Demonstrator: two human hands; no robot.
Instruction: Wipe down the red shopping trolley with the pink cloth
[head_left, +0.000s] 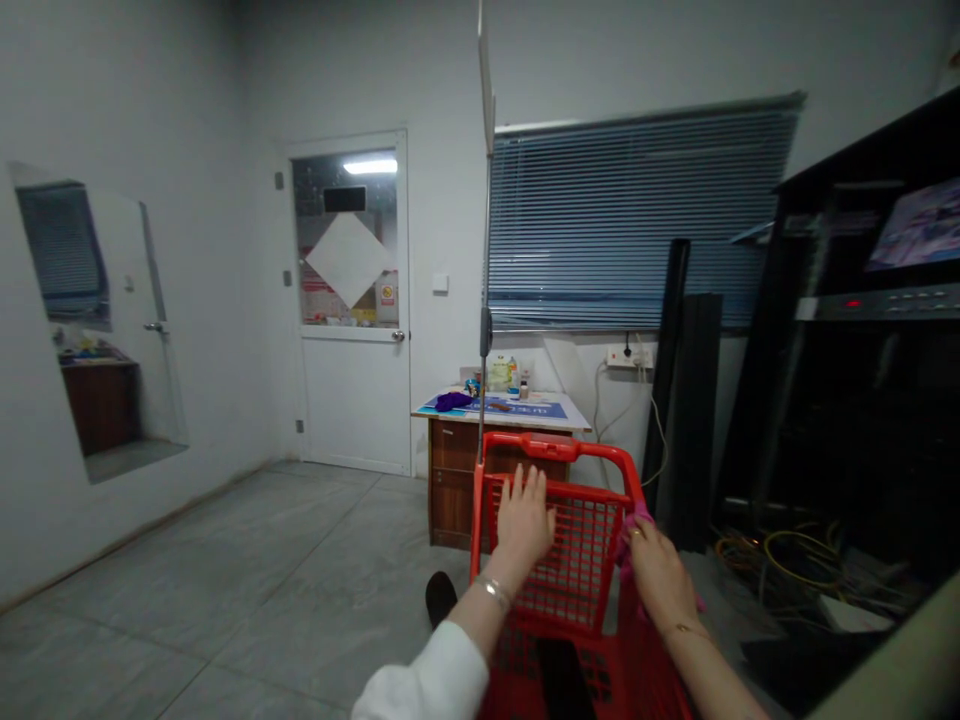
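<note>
In front of me stands a red plastic shopping cart [551,440] with a grid panel [589,545] inside its handle. My right hand [660,570] is closed round a pink cloth [628,540], pressed against the cart's right side rail; part of the cloth hides under the fingers. Over the grid panel, my left hand [525,515] has its fingers stretched out, holding nothing. Whether it touches the panel I cannot tell. A flat dark rectangular object [564,680] shows low in the cart.
Behind the cart, a wooden desk [454,480] carries a purple cloth [453,401] and bottles. A tall pole [487,240] rises at the cart's left. To the right are a black rack [825,400] and loose cables [802,555]. A white door [356,400] is at the back.
</note>
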